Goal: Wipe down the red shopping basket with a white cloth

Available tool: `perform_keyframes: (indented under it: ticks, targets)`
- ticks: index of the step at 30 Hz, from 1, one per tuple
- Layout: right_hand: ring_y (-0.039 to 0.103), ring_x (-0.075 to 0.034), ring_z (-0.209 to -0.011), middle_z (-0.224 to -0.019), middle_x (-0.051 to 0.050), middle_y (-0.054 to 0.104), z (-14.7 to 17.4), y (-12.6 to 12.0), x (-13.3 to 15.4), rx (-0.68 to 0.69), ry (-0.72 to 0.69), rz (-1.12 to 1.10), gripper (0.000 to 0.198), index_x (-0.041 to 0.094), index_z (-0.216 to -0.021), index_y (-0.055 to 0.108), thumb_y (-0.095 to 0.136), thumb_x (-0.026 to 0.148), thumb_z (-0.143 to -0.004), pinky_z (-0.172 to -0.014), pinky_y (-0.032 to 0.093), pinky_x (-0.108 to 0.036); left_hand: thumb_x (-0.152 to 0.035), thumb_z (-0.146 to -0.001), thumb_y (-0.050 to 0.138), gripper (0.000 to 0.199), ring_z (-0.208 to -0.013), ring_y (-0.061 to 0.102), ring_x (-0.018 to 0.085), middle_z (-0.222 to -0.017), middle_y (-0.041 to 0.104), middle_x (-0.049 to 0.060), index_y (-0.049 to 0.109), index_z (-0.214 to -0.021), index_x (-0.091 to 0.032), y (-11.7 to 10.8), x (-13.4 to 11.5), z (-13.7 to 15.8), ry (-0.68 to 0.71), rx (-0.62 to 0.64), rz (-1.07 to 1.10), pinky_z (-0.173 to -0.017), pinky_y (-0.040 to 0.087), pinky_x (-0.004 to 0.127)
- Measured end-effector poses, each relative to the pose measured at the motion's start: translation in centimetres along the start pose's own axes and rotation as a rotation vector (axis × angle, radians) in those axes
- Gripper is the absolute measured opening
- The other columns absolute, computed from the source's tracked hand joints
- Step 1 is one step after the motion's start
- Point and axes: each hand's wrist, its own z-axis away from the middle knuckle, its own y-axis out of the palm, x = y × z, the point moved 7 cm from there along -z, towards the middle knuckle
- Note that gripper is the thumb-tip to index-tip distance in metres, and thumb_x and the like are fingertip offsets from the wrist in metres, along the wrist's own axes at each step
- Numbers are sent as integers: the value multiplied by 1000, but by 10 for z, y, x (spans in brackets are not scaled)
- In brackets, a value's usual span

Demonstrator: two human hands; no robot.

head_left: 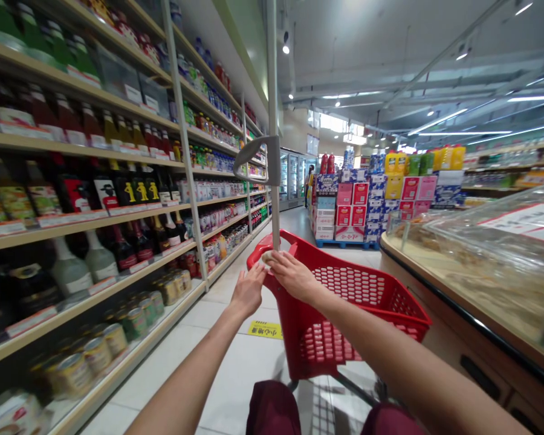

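Observation:
A red plastic shopping cart (353,326) with perforated sides stands in front of me. A tall grey pole (274,211) rises from its near left corner and bears a looped grey handle (260,160). At the pole's foot, my right hand (294,279) presses a small pale cloth (268,258) onto the red rim, its fingers bent over it. Just left of it, my left hand (248,291) has its fingers stretched toward the same corner, their tips at the cart's edge. I see nothing in the left hand.
Shelves of bottles and cans (118,211) line the left side. To the right stands a display counter (480,241) with clear covers. Stacked drink cartons (351,208) stand ahead on a blue pallet. A yellow floor sticker (265,329) lies on the pale tiles. A person (309,184) is far back.

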Motion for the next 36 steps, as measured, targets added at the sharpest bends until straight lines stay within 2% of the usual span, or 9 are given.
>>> perform_keyframes:
  ticks: [2,7,13,15,20,26,32,34,36]
  targets:
    - [29,-18,-125,-124,-5,50,-26,-13,-14,48,-74,23,33,15,-113,54,41,11,-83,-104,26,-37,0,-67,31,60,-127,27,19,-136,35,8,39,-124,-14,-2,-1,2,-1,20,-12,-103,19,51]
    - [14,-22,-130,-131,-7,41,-62,-66,-59,-146,132,120,43,12,-123,44,33,5,-82,-107,16,-47,-1,-68,31,60,-128,25,18,-136,35,7,39,-125,-17,-5,-3,7,9,3,-5,-103,14,53]
    - [26,-20,-126,-127,-6,47,-19,-21,-4,112,-216,109,33,11,-112,55,41,12,-81,-107,21,-37,-2,-69,30,59,-128,26,17,-136,34,9,38,-125,-18,-6,-3,11,-17,32,-21,-103,14,53]
    - [28,-19,-126,-127,-5,47,-27,-21,-6,116,-191,112,34,13,-112,55,42,13,-81,-106,23,-36,-2,-68,30,60,-128,26,17,-136,34,8,38,-125,-17,-7,-3,11,-10,38,-24,-103,13,54]
    - [19,-21,-129,-130,-5,44,-68,-55,-42,-67,32,167,37,15,-115,52,39,8,-81,-107,17,-44,-1,-66,31,61,-128,25,18,-136,35,7,38,-125,-17,-9,-4,12,13,4,6,-103,13,55]
    - [23,-20,-128,-129,-4,45,-23,-19,-7,94,-214,139,35,13,-114,54,41,12,-81,-108,19,-38,-1,-68,29,59,-128,25,19,-137,33,9,38,-125,-16,-6,-5,14,2,19,-13,-102,12,56]
    - [15,-22,-130,-132,-7,40,-67,-64,-52,-92,60,142,40,12,-119,49,38,6,-81,-107,15,-45,-1,-68,29,60,-128,25,19,-136,34,8,38,-125,-17,-8,-5,15,9,-3,4,-102,12,56]
    - [14,-24,-130,-131,-8,41,-62,-64,-48,-99,45,137,40,9,-118,49,39,5,-80,-107,15,-45,-1,-68,29,59,-128,25,19,-136,34,8,38,-125,-16,-8,-6,15,9,-9,16,-102,11,56]
    - [18,-24,-129,-129,-8,44,-44,-50,-30,-30,-83,119,38,9,-115,52,42,6,-78,-108,17,-42,-1,-68,30,59,-127,26,20,-136,34,10,39,-125,-16,-9,-6,16,2,-12,13,-102,12,57]
